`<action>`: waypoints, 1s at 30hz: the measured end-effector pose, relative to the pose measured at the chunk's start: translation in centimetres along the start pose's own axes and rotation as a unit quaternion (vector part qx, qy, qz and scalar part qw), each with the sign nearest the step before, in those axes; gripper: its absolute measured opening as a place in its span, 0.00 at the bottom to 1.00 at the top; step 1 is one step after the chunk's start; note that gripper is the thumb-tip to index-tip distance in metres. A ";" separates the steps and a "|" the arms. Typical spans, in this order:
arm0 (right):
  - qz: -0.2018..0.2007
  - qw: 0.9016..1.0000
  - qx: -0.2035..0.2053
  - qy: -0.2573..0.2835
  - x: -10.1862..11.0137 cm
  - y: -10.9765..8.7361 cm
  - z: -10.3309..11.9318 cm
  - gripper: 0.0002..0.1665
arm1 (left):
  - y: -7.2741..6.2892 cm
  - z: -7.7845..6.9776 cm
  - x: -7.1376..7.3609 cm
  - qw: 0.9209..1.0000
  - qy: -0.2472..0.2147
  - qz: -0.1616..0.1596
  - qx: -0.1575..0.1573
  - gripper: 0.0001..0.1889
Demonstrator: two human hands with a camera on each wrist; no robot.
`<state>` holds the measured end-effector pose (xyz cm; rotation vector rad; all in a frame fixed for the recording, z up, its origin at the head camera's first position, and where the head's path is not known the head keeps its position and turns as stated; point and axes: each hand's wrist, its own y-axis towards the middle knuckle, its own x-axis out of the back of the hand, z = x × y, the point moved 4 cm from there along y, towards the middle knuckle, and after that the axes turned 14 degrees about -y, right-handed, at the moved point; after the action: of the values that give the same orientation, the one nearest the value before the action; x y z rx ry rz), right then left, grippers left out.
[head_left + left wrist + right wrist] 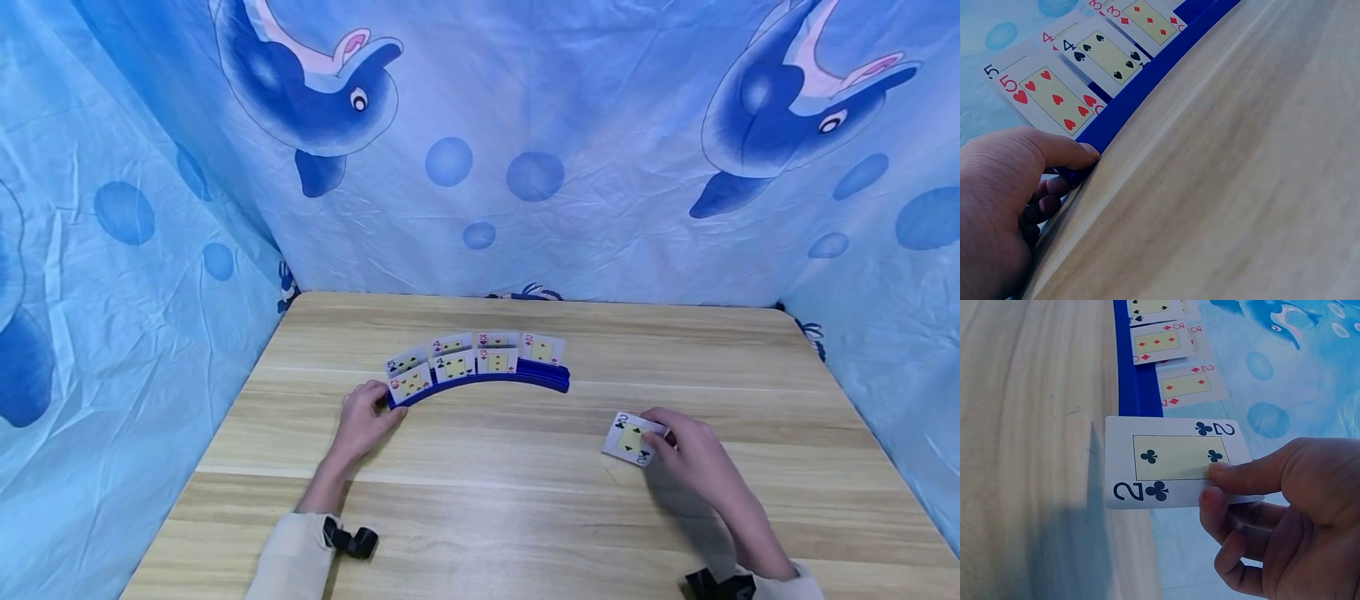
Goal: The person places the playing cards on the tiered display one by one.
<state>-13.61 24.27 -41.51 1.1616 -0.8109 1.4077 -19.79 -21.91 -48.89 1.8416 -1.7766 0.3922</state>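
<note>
A curved blue card holder (553,377) stands on the table with playing cards upright in two rows. In front are the five of hearts (1058,100), the four of spades (1100,55) and the three of diamonds (1157,342). Behind them show a black five, a red four, a red three and, at the right end, the two of diamonds (1188,385). My left hand (363,427) grips the holder's left end, thumb on its front edge. Off to the holder's right, my right hand (697,454) pinches the two of clubs (1175,456), face toward me, above the table.
The wooden table (480,500) has its back edge behind the holder. Blue curtains (480,100) with dolphins and bubbles close off the back and both sides. Dark straps with small black devices (352,542) sit at both wrists, over light sleeves.
</note>
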 end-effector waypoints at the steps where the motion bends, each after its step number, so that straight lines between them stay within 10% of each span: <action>1: -0.004 1.000 0.003 0.002 0.1 0.0 0.0 0.11 | 0.0 0.0 0.0 1.000 0.002 -0.002 -0.002 0.19; 30: -0.103 0.992 -0.004 0.070 3.4 4.5 3.2 0.12 | -0.2 -0.2 0.1 1.000 0.002 -0.012 -0.006 0.20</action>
<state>-17.08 21.52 -36.76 1.0944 -0.5811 1.2967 -19.58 -21.83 -48.71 1.8503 -1.7484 0.3742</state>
